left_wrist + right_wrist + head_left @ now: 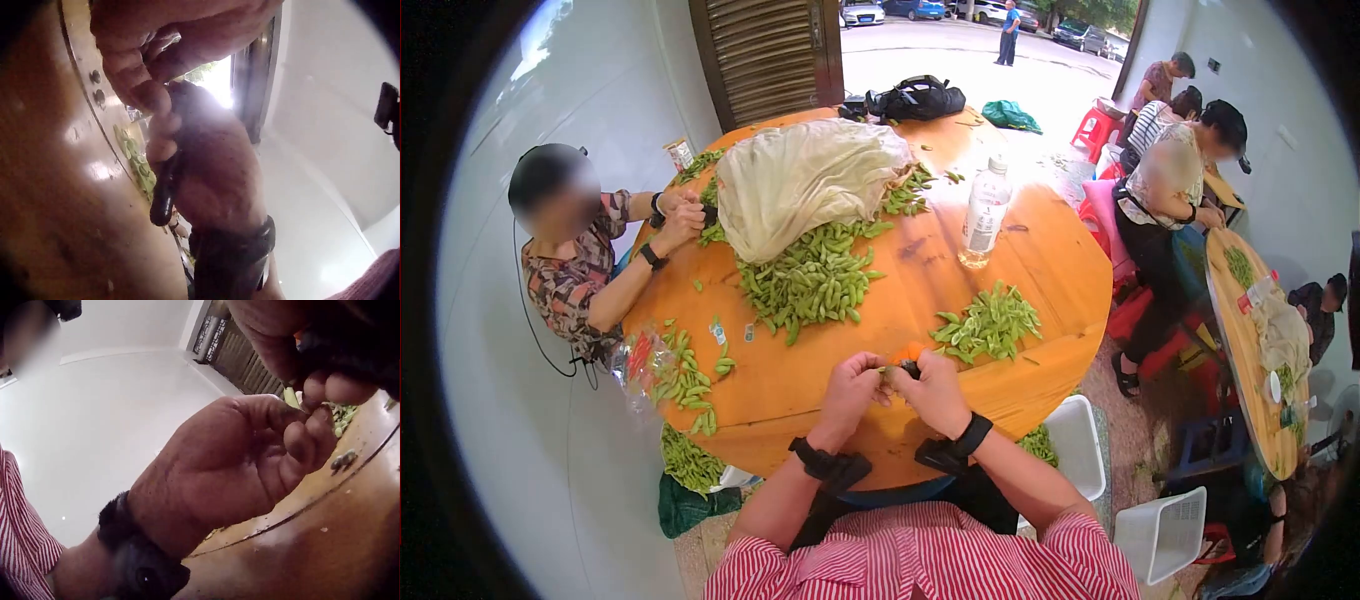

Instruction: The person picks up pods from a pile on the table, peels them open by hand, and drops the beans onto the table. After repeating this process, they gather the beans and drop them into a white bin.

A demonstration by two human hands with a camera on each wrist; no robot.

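Over the near edge of the table my two hands meet. My left hand (850, 395) pinches a green soybean pod (290, 398) between thumb and fingers. My right hand (940, 395) grips a small tool with a black handle (164, 200); some orange shows beside it in the head view. Its working end is hidden by the fingers. Fingertips of both hands come together at the pod. Just beyond my right hand lies a small heap of pods (990, 322). A larger pile of pods (810, 275) spreads from under a pale cloth sack (805, 180).
A clear plastic bottle (985, 215) stands upright on the wooden table (1040, 250). At the left a person (570, 240) works at the same pile, near a plastic bag (643, 365). White baskets (1080, 445) sit on the floor. More people (1175, 165) are at the right.
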